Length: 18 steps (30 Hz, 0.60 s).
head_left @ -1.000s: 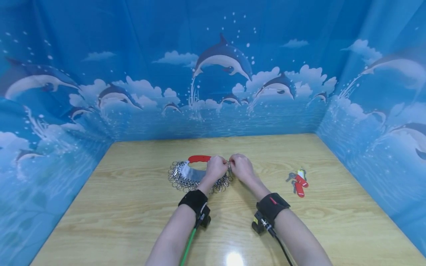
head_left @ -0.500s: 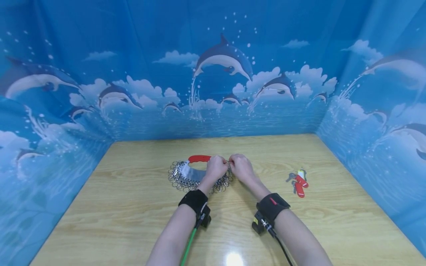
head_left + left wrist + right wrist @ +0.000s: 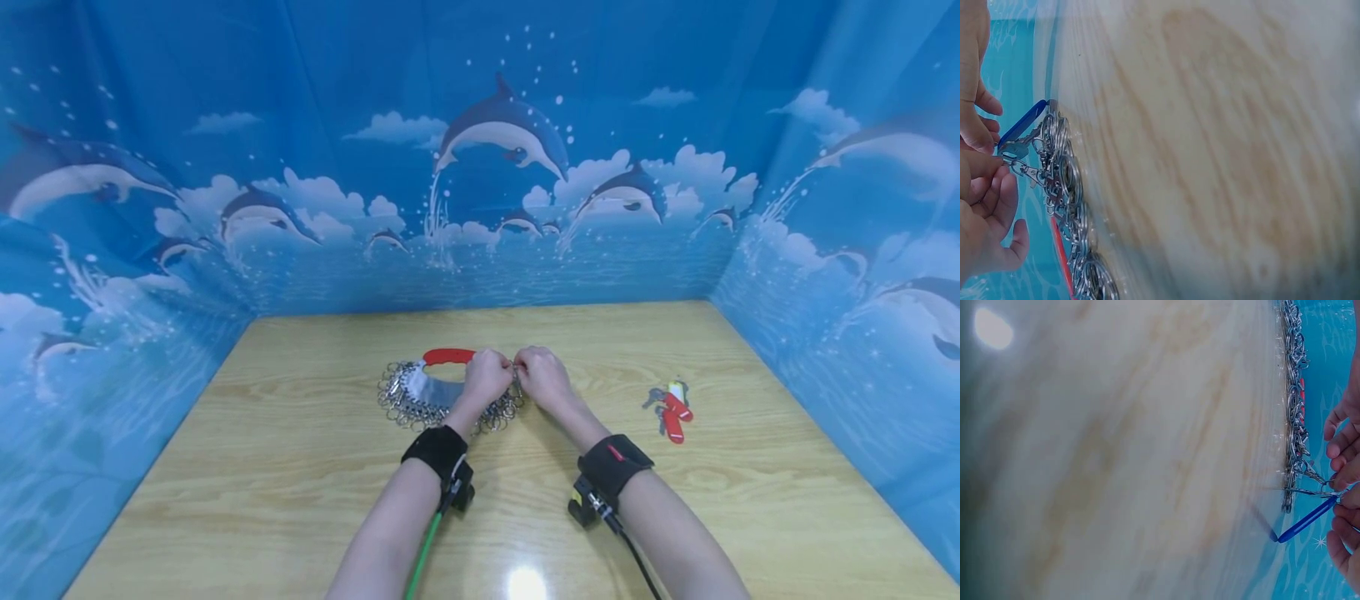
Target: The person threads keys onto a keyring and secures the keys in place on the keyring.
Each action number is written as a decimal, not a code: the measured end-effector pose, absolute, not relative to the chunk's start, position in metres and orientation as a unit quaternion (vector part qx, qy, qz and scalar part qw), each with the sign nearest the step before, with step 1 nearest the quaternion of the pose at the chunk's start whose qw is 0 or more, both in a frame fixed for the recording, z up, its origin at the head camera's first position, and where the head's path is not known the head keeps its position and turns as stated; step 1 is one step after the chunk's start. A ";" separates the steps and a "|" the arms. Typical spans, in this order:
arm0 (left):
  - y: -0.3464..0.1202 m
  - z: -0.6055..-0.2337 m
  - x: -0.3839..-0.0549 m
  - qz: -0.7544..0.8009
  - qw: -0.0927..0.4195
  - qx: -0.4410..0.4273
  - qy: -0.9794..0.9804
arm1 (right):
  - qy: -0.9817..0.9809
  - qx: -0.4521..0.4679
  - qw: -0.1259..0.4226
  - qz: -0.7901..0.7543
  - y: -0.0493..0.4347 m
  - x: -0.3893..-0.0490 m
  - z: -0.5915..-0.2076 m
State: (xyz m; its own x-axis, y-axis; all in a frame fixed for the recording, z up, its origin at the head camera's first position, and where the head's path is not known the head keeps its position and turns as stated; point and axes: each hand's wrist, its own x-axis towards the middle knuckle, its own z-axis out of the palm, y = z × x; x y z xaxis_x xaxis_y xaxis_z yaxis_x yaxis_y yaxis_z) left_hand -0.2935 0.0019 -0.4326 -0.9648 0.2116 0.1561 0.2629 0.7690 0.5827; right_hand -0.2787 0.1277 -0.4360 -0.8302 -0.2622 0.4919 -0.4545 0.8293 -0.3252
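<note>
A metal key holder plate with a red grip handle lies on the table, fringed with many snap clips and split rings. At its right end, my left hand pinches a small metal ring that joins a snap clip. Close against it, my right hand pinches a key ring between thumb and fingertips. A blue key tag hangs beside the right fingers, with a key near it. Fingertips hide most of both rings where they meet.
Red key tags and a yellow tag, with several keys, lie in a pile on the wooden table to the right. A blue dolphin-print curtain surrounds the table's back and sides.
Both hands stay at the right end of the key holder, with no clear movement. The head view shifts very slightly.
</note>
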 end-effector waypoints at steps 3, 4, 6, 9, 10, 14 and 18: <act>0.001 -0.432 -0.293 -0.312 0.046 -0.128 -0.940 | -0.929 0.201 0.220 0.220 0.127 -0.279 -0.435; 0.000 -0.432 -0.293 -0.312 0.047 -0.129 -0.940 | -0.929 0.203 0.219 0.219 0.127 -0.279 -0.435; -0.001 -0.432 -0.292 -0.312 0.046 -0.129 -0.940 | -0.930 0.205 0.216 0.216 0.127 -0.279 -0.434; -0.003 -0.432 -0.291 -0.320 0.044 -0.128 -0.938 | -0.933 0.198 0.204 0.219 0.126 -0.279 -0.432; -0.003 -0.432 -0.290 -0.322 0.044 -0.128 -0.937 | -0.935 0.194 0.199 0.222 0.126 -0.279 -0.431; -0.004 -0.430 -0.289 -0.334 0.041 -0.134 -0.932 | -0.939 0.160 0.168 0.255 0.127 -0.280 -0.429; -0.005 -0.429 -0.289 -0.329 0.032 -0.146 -0.932 | -0.940 0.127 0.147 0.281 0.126 -0.281 -0.427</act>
State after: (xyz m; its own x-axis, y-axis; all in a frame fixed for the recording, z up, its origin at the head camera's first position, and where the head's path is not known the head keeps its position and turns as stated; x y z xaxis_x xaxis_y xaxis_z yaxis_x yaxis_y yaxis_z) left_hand -0.2889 -0.0053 -0.4287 -0.9553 0.2514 0.1555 0.2933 0.7411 0.6039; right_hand -0.2809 0.1259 -0.4273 -0.9248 -0.1563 0.3470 -0.3212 0.8095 -0.4914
